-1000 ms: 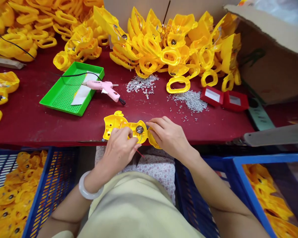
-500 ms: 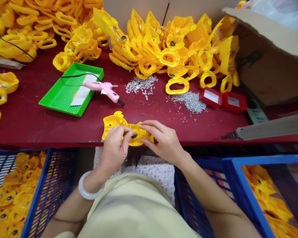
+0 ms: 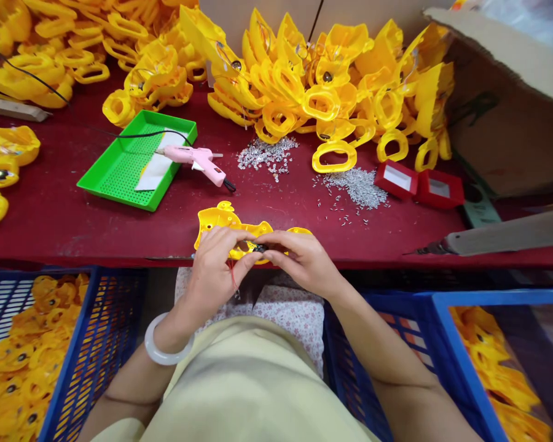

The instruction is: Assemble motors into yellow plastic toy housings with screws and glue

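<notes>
A yellow plastic shell (image 3: 214, 218) lies at the table's front edge, partly covered by my hands. Over its middle, a small dark part (image 3: 259, 248) is pinched between the fingertips of both hands. My left hand (image 3: 219, 258) comes from the left, thumb and fingers closed at the dark part, with a thin red wire hanging below them. From the right, my right hand (image 3: 301, 258) has its thumb and index finger closed on the other side of the same part. More yellow plastic shows just behind the right fingers.
A pink glue gun (image 3: 198, 161) rests across the rim of a green tray (image 3: 160, 195). Behind are piles of yellow shells (image 3: 336, 101), small clear pieces (image 3: 267, 153), screws (image 3: 362, 189) and red boxes (image 3: 440, 189). An electric screwdriver (image 3: 502, 233) lies right; blue crates (image 3: 94, 344) stand below.
The fingers of my right hand have moved left from the shell's right end and closed at the dark part, meeting my left fingertips. The view has shifted slightly.
</notes>
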Demonstrator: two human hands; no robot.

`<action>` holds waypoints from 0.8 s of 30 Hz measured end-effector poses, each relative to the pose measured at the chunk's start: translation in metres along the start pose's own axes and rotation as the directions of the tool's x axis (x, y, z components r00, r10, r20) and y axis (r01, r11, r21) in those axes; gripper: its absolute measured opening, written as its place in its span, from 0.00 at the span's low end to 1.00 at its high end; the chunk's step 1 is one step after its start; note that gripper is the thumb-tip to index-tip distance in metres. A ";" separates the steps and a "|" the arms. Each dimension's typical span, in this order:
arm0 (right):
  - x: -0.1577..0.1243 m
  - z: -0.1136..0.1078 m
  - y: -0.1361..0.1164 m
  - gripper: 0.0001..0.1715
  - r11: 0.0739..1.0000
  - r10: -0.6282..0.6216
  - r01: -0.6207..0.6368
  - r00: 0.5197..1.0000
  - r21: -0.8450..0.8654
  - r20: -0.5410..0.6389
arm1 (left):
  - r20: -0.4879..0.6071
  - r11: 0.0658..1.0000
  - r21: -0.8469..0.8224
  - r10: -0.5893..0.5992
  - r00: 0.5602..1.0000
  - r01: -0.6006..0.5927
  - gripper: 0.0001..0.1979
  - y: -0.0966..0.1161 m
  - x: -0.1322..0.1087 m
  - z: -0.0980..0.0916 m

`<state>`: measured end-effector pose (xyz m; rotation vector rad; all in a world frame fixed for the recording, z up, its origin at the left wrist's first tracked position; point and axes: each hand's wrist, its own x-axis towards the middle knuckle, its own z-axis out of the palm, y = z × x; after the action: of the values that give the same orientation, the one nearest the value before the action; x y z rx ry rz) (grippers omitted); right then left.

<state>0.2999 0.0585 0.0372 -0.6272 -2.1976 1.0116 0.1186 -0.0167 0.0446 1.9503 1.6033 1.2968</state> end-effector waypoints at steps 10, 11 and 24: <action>-0.001 0.018 -0.001 0.11 0.994 0.032 -0.053 0.976 -0.093 -0.217 | -0.165 0.977 -0.060 -0.213 0.963 0.206 0.04 0.003 -0.008 0.012; 0.000 0.018 -0.002 0.11 0.992 0.014 -0.042 0.975 -0.122 -0.223 | -0.172 0.976 -0.061 -0.216 0.961 0.208 0.04 0.003 -0.008 0.013; 0.001 0.011 0.001 0.04 0.885 -0.014 0.006 1.000 -0.466 -0.012 | -0.092 0.892 0.424 0.215 0.972 -0.158 0.07 -0.016 -0.023 0.005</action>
<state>0.2917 0.0546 0.0317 -0.8287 -2.4435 0.4585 0.1135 -0.0301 0.0200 2.3623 1.9272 1.2610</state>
